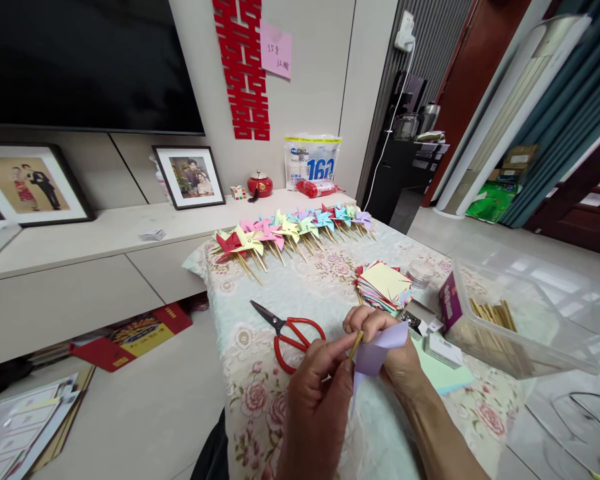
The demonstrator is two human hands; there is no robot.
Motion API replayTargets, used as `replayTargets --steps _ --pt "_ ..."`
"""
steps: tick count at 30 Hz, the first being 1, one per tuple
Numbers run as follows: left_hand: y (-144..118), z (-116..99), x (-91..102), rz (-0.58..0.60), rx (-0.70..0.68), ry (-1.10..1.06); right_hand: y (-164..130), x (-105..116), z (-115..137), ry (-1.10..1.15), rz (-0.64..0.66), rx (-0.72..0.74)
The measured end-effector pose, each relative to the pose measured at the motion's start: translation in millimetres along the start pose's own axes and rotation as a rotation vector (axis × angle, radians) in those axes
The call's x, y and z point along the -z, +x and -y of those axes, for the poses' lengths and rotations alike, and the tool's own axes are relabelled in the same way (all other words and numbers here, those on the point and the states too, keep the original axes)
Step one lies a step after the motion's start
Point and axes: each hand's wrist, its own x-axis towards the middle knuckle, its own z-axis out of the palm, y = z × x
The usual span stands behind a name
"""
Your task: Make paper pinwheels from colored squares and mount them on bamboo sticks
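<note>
Framed photos: two black frames lean on the pale cabinet (115, 228), the nearer-left one (35, 183) larger than the other (189, 177).
Red-and-yellow box: it lies low, under the cabinet's edge (143, 338).
Pinwheels: a crowded row in pink, yellow, green, blue, red and purple (287, 229) lies along the table's far edge, sticks pointing towards me.
Scissors: red-handled (280, 325), lying on the flowered cloth (247, 363) just left of my hands, blades together and pointing away.
My left hand: thumb and forefinger pinched on a thin tan stick (355, 347); the hand (321, 390) is otherwise loosely curled.
Purple paper: a bent piece (373, 359) sits between my hands, beside the stick, above the cloth.
My right hand: closed around the paper, fingers bent up near the stick's end (396, 360).
Paper stack: coloured squares, a pale yellow one on top (384, 280), beyond my right hand.
Small white box: it rests on pale green paper (444, 350).
Clear bin: at far right (490, 350), holding a bundle of tan sticks (495, 313).
</note>
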Motion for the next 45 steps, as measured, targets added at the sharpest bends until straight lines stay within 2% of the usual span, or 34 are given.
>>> replayTargets --steps 13,22,26,34,40,45 --pt "-1 10 1.6 0.036 0.039 -0.041 0 0 -1 -0.018 -0.025 -0.017" --pt "0 8 1.4 0.005 -0.012 -0.008 0 -1 0 -0.025 -0.032 -0.035" --pt "0 9 2.0 -0.001 -0.097 0.073 0 -2 1 -0.052 -0.045 -0.039" --pt "2 -4 7.7 -0.004 -0.413 0.360 0 -3 2 -0.070 -0.032 -0.023" --pt "-1 -3 11.3 0.022 -0.510 0.501 0 -4 1 -0.087 -0.031 0.015" --pt "-6 6 3.3 -0.081 -0.512 0.486 1 -7 -2 -0.070 -0.047 0.033"
